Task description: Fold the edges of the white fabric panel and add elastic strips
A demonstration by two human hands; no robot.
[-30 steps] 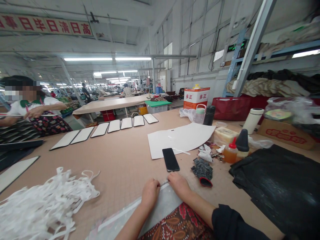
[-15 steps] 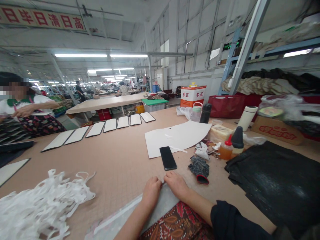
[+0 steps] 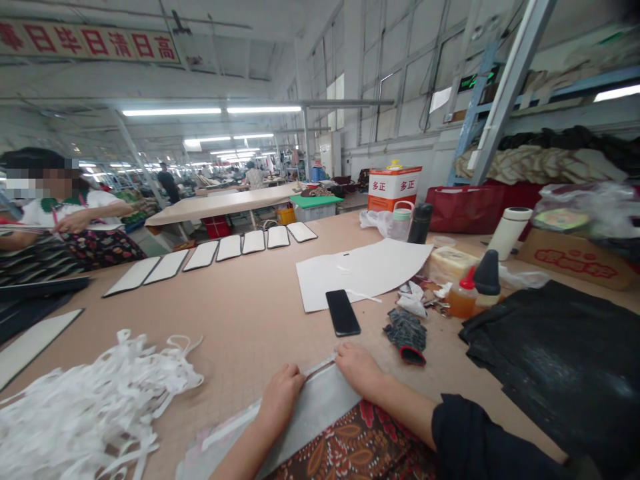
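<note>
A light grey sheet point(image 3: 316, 408) lies at the near edge of the table, a narrow white strip point(image 3: 233, 427) running along its far edge. My left hand point(image 3: 283, 393) is closed on that far edge near its middle, fingers bent over it. At the sheet's right far corner my right hand point(image 3: 361, 371) pinches the edge, fingertips pressed together. A stretch of edge shows between the two hands. Red-brown patterned cloth point(image 3: 345, 443) covers the near side of the sheet. Just beyond my right hand lies a black phone point(image 3: 343, 313), apart from it.
White strips point(image 3: 85, 407) are heaped at left. A knit glove point(image 3: 406, 335), a red-capped glue bottle point(image 3: 461, 297) and black sheets point(image 3: 560, 360) lie at right. A white panel point(image 3: 365, 270) is ahead. Black-edged white panels point(image 3: 229, 247) line the far edge; a co-worker point(image 3: 75, 220) stands at left.
My left hand has slid left and nearer along the sheet's edge, away from my right hand, so more edge shows between them. My right hand keeps its corner. The view has shifted slightly left.
</note>
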